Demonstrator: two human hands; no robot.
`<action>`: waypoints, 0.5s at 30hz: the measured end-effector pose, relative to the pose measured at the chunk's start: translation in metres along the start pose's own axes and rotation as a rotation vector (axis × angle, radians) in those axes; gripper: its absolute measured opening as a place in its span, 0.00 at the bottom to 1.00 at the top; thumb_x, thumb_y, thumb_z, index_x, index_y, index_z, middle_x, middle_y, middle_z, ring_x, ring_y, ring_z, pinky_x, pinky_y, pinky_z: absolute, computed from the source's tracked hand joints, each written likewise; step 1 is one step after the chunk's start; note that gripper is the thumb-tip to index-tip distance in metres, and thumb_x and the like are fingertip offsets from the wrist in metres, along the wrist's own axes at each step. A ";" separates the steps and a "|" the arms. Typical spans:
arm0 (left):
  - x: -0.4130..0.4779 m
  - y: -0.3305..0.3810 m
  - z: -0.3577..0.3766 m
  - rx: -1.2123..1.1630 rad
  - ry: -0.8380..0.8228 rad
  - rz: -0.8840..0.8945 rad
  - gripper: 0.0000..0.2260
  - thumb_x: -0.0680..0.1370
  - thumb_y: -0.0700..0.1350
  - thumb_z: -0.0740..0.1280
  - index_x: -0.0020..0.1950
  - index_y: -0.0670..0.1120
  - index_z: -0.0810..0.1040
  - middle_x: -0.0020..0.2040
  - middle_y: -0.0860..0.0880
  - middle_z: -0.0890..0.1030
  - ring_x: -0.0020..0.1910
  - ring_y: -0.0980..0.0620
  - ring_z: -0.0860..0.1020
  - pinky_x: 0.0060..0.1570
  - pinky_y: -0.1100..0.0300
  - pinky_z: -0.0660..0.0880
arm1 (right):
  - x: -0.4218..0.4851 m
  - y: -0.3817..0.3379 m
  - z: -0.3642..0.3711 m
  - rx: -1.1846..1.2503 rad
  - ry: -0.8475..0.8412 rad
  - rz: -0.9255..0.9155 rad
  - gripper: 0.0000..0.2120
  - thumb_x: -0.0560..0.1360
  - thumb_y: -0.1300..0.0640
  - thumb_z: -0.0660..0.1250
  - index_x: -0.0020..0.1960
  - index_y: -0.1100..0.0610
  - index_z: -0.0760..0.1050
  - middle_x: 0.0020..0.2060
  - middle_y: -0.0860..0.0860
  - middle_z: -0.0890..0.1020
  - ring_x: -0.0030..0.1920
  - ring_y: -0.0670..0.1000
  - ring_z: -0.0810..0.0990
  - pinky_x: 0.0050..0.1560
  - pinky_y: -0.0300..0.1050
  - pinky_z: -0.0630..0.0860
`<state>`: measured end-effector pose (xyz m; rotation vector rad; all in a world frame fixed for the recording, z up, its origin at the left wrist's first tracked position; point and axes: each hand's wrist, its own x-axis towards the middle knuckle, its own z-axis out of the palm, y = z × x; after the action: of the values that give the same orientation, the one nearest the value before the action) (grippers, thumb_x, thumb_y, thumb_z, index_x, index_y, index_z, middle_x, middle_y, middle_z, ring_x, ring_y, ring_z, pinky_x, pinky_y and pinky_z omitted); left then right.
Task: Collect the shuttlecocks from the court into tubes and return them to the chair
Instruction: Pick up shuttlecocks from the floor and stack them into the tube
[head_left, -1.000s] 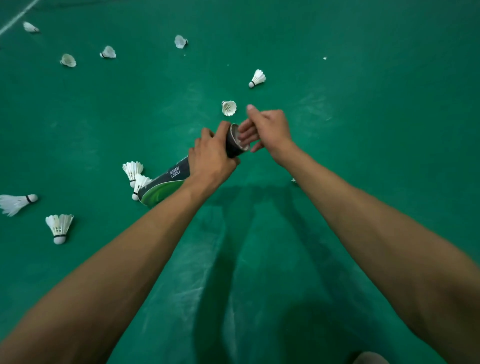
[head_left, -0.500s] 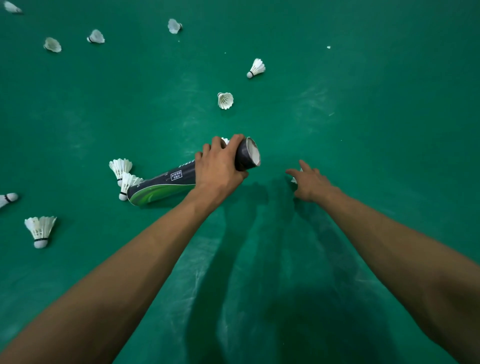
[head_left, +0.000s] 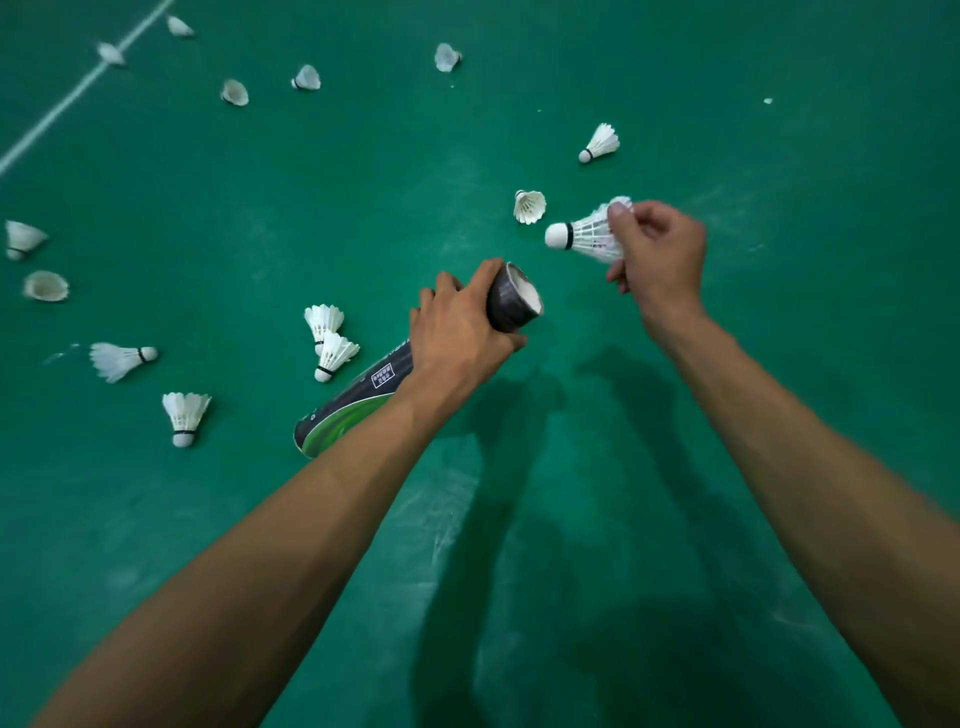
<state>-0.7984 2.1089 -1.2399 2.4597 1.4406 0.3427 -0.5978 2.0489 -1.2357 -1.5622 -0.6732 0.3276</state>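
While your left hand (head_left: 457, 327) wraps the tube (head_left: 353, 405) near its open mouth, your right hand (head_left: 662, 254) pinches a shuttlecock (head_left: 582, 236) by its feathers just beyond that mouth, cork end nearer the tube. You seem mid-loading; next, line up the cork and slide it in.

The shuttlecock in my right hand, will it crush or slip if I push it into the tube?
Probably light: the right hand pinches the shuttlecock by its feathers alone. Those thin feathers likely bend if squeezed. Its rounded cork should slide into the open tube.
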 end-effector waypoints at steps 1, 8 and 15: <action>-0.004 -0.001 -0.006 0.000 0.005 -0.011 0.39 0.67 0.63 0.77 0.74 0.62 0.66 0.57 0.44 0.74 0.56 0.39 0.74 0.58 0.47 0.73 | -0.003 -0.014 0.008 0.016 -0.096 -0.056 0.11 0.79 0.52 0.71 0.39 0.55 0.78 0.28 0.48 0.80 0.20 0.48 0.75 0.20 0.40 0.67; -0.014 -0.033 -0.052 -0.066 0.071 -0.143 0.39 0.65 0.65 0.78 0.72 0.64 0.66 0.55 0.43 0.78 0.55 0.37 0.78 0.56 0.47 0.77 | -0.038 -0.054 0.055 -0.144 -0.342 -0.274 0.16 0.78 0.49 0.69 0.39 0.60 0.81 0.33 0.57 0.83 0.30 0.45 0.79 0.33 0.47 0.77; -0.024 -0.051 -0.064 -0.072 0.106 -0.124 0.39 0.65 0.64 0.78 0.73 0.65 0.66 0.55 0.45 0.77 0.55 0.39 0.79 0.54 0.50 0.77 | -0.050 -0.075 0.056 -0.421 -0.326 -0.461 0.15 0.78 0.46 0.68 0.40 0.55 0.81 0.30 0.47 0.80 0.33 0.48 0.78 0.37 0.49 0.77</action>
<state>-0.8726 2.1193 -1.1991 2.3144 1.5858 0.4959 -0.6861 2.0636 -1.1786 -1.7018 -1.3990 0.0931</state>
